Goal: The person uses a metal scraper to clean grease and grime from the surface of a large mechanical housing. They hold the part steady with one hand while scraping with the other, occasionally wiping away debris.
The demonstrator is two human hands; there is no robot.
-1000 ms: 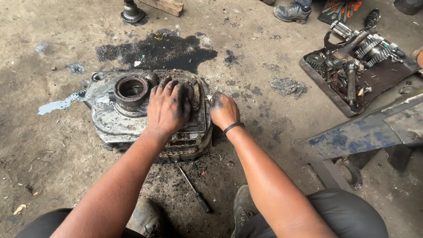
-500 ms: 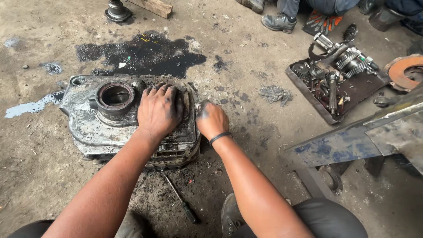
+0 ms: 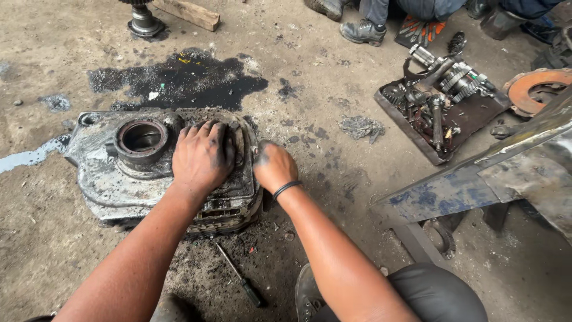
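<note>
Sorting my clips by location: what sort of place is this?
Probably a vehicle repair workshop: a greasy grey metal gearbox casing on the dirt floor, a black oil spill, and a dark tray of steel gears and shafts.

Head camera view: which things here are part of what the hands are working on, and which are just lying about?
In hand:
- greasy metal housing, lying flat on the ground
- left hand, palm pressed on top of it
- right hand, at its right edge

Lying about:
- screwdriver in front of the housing
- tray of gears and shafts
- rag
- oil patch
- wooden block
</note>
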